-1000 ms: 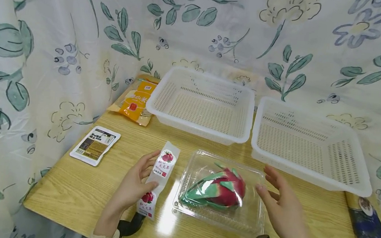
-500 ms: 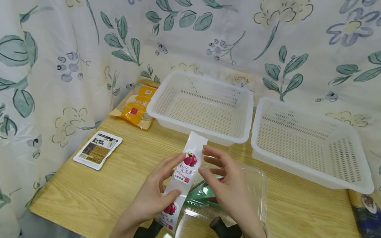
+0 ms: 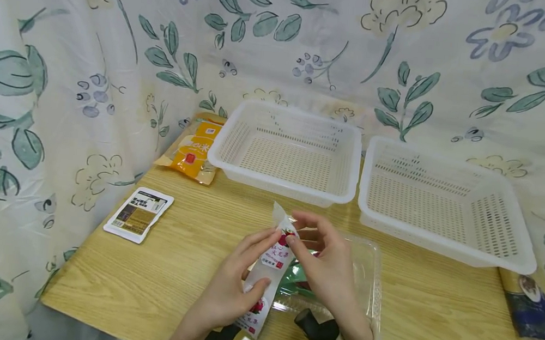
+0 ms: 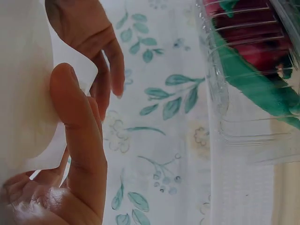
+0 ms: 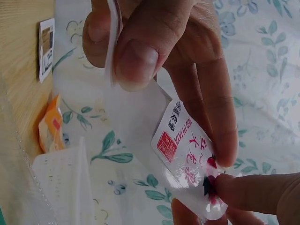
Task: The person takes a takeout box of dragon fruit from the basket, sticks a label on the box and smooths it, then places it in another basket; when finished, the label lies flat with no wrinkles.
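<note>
Both hands are gripping a long label strip (image 3: 267, 271) above the bench (image 3: 159, 268): the left hand (image 3: 231, 292) is pinching its lower part, the right hand (image 3: 327, 268) is pinching its top end, over a clear dragon-fruit box (image 3: 365, 277).

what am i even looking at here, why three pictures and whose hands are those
These are one person's two bare hands, filmed by three cameras at once: one on the head looking down, one on each wrist. The left hand and right hand both pinch a long white label strip printed with red fruit. Under them on the wooden table sits a clear plastic box holding a red and green dragon fruit. Behind stand two white perforated baskets, with an orange packet and a small white card to the left.
</note>
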A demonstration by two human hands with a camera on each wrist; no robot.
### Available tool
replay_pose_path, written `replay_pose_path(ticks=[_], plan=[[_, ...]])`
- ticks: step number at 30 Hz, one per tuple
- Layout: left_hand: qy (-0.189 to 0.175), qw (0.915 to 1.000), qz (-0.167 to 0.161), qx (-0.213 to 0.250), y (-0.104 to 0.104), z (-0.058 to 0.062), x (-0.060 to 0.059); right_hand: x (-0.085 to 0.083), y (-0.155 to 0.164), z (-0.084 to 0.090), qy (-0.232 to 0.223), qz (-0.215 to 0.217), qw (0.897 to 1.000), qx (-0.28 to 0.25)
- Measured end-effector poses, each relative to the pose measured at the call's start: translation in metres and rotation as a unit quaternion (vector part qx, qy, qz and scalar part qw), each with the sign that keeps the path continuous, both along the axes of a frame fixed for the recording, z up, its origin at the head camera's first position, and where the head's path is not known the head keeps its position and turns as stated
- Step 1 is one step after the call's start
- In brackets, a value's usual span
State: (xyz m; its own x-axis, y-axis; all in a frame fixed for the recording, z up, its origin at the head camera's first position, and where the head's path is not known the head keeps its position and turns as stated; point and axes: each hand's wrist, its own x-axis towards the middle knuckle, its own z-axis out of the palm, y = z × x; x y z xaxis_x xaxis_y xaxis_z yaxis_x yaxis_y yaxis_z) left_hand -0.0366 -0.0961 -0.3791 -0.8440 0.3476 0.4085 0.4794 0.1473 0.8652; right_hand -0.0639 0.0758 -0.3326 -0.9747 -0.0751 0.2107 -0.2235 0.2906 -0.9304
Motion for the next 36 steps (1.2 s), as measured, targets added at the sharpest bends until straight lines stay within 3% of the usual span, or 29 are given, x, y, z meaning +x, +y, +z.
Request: replay_pose_path(ticks=[10,18,24,28,36], plan=[[-0.004,1.0000,0.003,0.005,0.005,-0.002,0.002,-0.001,-0.001,-0.005,-0.019,-0.034,0.999,0.007],[-0.039,0.9987,-0.004,0.033,0.007,-0.001,0.003,-0.003,-0.002,-0.008,-0.023,-0.032,0.999,-0.007],[-0.080,0.9948,-0.015,0.061,0.002,0.002,0.002,-0.004,-0.005,-0.013,0.029,0.020,0.999,0.020],[-0.092,0.9941,0.003,0.058,-0.005,0.004,-0.002,-0.004,-0.007,-0.015,0.053,0.039,0.995,0.071],[-0.130,0.9889,0.046,0.056,-0.025,0.011,-0.009,0.000,-0.013,-0.019,0.147,0.082,0.977,0.132]])
